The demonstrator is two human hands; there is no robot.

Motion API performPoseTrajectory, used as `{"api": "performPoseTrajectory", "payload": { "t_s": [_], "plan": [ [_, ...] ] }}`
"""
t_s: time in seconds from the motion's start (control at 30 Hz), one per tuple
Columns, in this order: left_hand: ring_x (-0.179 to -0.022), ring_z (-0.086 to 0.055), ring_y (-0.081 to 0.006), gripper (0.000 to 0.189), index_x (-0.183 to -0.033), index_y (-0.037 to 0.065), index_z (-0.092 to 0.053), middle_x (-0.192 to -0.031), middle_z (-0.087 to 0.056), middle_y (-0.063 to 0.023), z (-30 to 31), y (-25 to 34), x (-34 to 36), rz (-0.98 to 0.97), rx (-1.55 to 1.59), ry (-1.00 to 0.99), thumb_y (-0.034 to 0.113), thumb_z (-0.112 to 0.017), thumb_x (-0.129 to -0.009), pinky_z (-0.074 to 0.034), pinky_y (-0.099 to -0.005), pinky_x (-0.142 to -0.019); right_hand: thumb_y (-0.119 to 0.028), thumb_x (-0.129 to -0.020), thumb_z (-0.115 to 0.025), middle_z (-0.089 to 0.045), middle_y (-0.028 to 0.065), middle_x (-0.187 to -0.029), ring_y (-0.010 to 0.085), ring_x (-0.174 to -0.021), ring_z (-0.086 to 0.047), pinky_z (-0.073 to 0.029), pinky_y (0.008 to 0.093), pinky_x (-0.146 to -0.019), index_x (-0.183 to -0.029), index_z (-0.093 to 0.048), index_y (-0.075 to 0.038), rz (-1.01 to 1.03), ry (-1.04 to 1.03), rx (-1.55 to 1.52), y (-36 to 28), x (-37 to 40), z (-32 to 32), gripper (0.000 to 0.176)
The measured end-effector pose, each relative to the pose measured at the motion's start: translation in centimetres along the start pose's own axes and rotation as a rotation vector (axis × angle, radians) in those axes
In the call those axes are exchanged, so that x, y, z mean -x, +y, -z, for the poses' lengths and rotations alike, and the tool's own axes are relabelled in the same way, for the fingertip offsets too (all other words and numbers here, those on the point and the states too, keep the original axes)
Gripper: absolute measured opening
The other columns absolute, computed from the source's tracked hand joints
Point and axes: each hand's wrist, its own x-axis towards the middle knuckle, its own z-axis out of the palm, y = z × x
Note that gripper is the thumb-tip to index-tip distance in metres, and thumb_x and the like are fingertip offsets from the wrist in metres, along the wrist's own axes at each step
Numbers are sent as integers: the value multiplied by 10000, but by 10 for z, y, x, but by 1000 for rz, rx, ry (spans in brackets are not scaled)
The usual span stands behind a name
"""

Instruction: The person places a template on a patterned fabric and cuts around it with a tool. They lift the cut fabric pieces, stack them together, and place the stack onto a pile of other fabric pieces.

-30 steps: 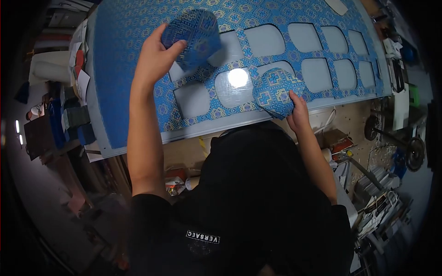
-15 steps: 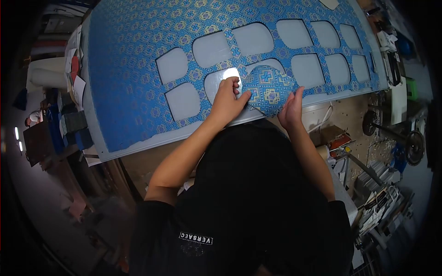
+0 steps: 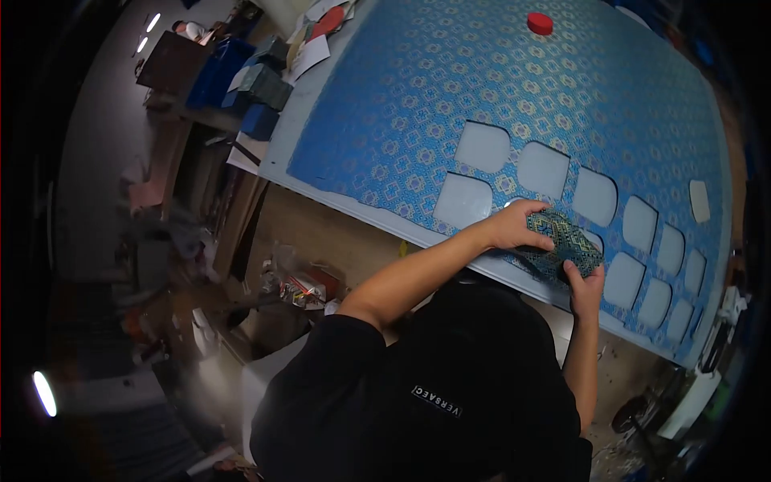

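Observation:
A cut piece of patterned fabric, looking dark green now, is held between both hands just above the near edge of the table. My left hand grips its left side, thumb on top. At its right lower corner, my right hand pinches it, thumb uppermost. Beneath them lies a large blue patterned fabric sheet. Two rows of rounded cut-outs run through the sheet, with the pale table surface showing inside them. The held piece and my hands cover part of the cut-outs in the near row.
A red round object rests on the far part of the sheet, and a pale flat template-like piece lies at the right. Dark boxes and papers stand left of the table. Another person is in the far background.
The view has swung left. The fabric piece, earlier lying blue side up between my hands, is now lifted, tilted and darker. My right hand has closed from open onto it; my left grips it too.

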Motion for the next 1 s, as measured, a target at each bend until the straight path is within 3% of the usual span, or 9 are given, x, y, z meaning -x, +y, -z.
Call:
{"api": "performPoseTrajectory", "payload": {
  "t_s": [0.13,0.3,0.47,0.6,0.67,0.77,0.83,0.9,1.0],
  "plan": [
    [-937,-625,-115,477,-1067,52,-621,-956,-669,-21,8,-31,13,-76,136,69,130,-928,-709,-505,-298,-854,51,-822,-632,-633,107,-1282,199,-1198,-595,-433,327,-1057,-1231,-573,14,168,-164,192,6,-28,-12,416],
    [-965,-610,-146,559,-1115,74,-575,-1021,-632,-44,-32,-22,28,-94,37,331,132,-930,-687,-500,-306,-850,42,-808,-576,-596,137,-1284,217,-1234,-559,-393,338,-1100,-1195,-564,1,263,-93,104,36,-31,-25,390],
    [-1040,-611,-203,566,-1160,77,-563,-1084,-611,-62,-21,-16,36,-37,111,245,124,-895,-705,-490,-332,-915,-45,-852,-629,-567,182,-1368,279,-1306,-531,-379,383,-1117,-1167,-572,-12,310,-188,195,29,-37,-18,321],
    [-1090,-637,-244,511,-1198,70,-566,-1122,-633,-89,-37,-31,39,-116,15,382,59,-829,-761,-491,-349,-961,-104,-879,-654,-506,219,-1473,311,-1397,-466,-339,422,-1160,-1186,-562,-27,288,-124,141,35,-43,-32,330],
    [-1084,-640,-249,490,-1191,65,-566,-1132,-633,-94,-43,-12,50,-124,27,367,46,-816,-769,-492,-347,-954,-139,-888,-676,-443,241,-1539,334,-1452,-409,-300,434,-1192,-1225,-532,-30,456,-47,108,19,-30,-45,383],
    [-1070,-646,-268,427,-1155,55,-576,-1125,-643,-111,-45,-32,55,-155,12,323,19,-791,-788,-493,-354,-930,-108,-889,-685,-454,240,-1521,337,-1431,-426,-304,433,-1191,-1252,-510,-21,386,-106,115,54,-39,-28,412],
    [-1034,-659,-265,314,-1130,74,-615,-1077,-666,-105,-45,-45,60,87,-52,385,67,-757,-850,-497,-349,-901,-30,-879,-648,-512,226,-1451,318,-1352,-495,-346,428,-1163,-1204,-519,-12,193,-107,76,65,-34,-26,350],
    [-1023,-663,-275,281,-1124,73,-617,-1067,-671,-118,-36,-27,72,-45,-59,441,58,-736,-870,-497,-356,-895,-6,-877,-622,-556,205,-1387,292,-1282,-535,-382,404,-1129,-1189,-537,-4,340,-202,121,49,-27,-40,323],
    [-1013,-667,-308,272,-1117,49,-624,-1060,-671,-138,-12,-5,115,22,-164,426,94,-746,-878,-508,-377,-876,-10,-852,-650,-607,149,-1256,222,-1170,-572,-426,332,-1044,-1122,-566,8,179,-343,119,34,-7,-57,283]
  ]
}}
